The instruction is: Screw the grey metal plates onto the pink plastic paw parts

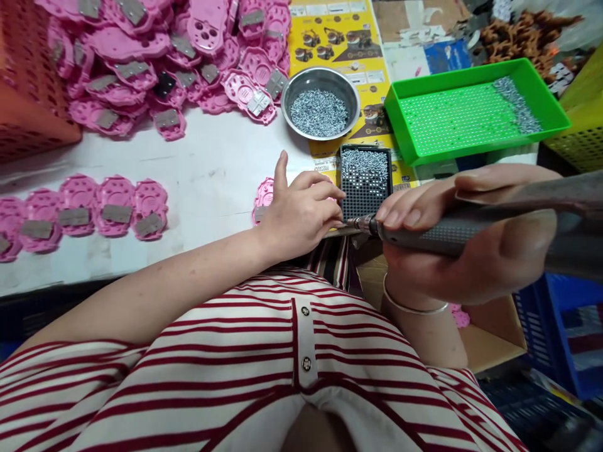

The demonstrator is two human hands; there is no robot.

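Note:
My right hand (438, 232) is wrapped round a grey electric screwdriver (438, 235), which points left. Its metal bit (360, 223) reaches the fingertips of my left hand (301, 210). The left thumb and fingers are drawn together beside the bit, and whatever is between them is too small to make out; one finger sticks up. Partly hidden under the left hand lies a pink plastic part (264, 194). Just beyond the bit stands a black perforated tray (365, 204) with small silvery screws heaped at its far end.
Behind is a metal bowl (285, 113) of screws; right of it, a green tray (452, 129) with more. Pink parts with grey plates form a row (113, 204) at left and a pile (136, 63) behind. An orange basket (32, 81) borders the left, a blue crate (546, 333) the lower right.

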